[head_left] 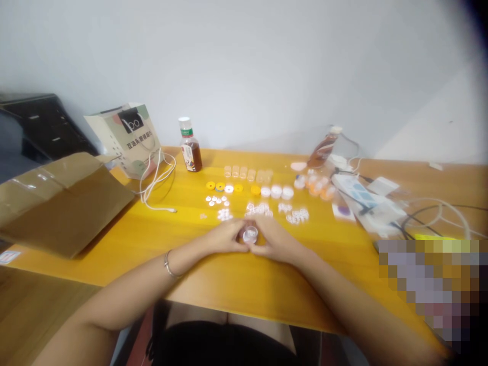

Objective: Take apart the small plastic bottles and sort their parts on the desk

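My left hand [224, 237] and my right hand [275, 240] meet at the middle of the yellow table [190, 239], both closed around one small clear round jar [250, 234] held between the fingertips. A thin bracelet [169, 264] circles my left wrist. Just beyond the hands lie several small white and clear caps [259, 208], yellow rings [215, 185] and white lids [276, 191] in rows. A row of little clear vials [244, 172] stands behind them.
A brown-liquid bottle [190, 146] stands at the back. A paper bag [127, 137] with white cord and a cardboard box [64, 201] are on the left. A tilted bottle [323, 148], packets and cables [430, 213] crowd the right.
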Available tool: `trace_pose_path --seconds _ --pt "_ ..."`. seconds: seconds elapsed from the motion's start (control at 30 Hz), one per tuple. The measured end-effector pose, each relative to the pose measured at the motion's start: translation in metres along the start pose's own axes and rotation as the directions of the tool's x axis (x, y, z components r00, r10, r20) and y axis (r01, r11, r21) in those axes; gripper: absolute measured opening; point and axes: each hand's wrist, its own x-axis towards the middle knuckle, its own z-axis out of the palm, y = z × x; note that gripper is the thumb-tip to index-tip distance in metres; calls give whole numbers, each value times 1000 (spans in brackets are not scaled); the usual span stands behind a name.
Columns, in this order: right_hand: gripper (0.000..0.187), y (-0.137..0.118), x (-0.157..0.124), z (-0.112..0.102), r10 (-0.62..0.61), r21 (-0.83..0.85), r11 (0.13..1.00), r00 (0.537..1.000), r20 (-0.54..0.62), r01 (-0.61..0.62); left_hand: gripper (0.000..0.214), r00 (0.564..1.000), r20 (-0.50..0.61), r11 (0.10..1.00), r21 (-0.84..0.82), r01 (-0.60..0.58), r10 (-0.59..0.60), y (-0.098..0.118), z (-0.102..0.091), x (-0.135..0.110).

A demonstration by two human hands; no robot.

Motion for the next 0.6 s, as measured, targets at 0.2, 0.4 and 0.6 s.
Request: trace_pose_path --seconds 0.2,0.4,0.6 --pt "32 -2 0 0 12 10 1000 1000 -4 -11 34 1000 4 1000 -22 -6 6 3 -2 0" --pt "30 -2 -1 1 40 -19 999 999 -21 -40 32 1000 18 1000 -23 -9 9 1 -1 0" --pt "33 -1 -1 2 60 -36 997 998 -31 -61 27 1000 17 1000 0 -1 1 -1 0 0"
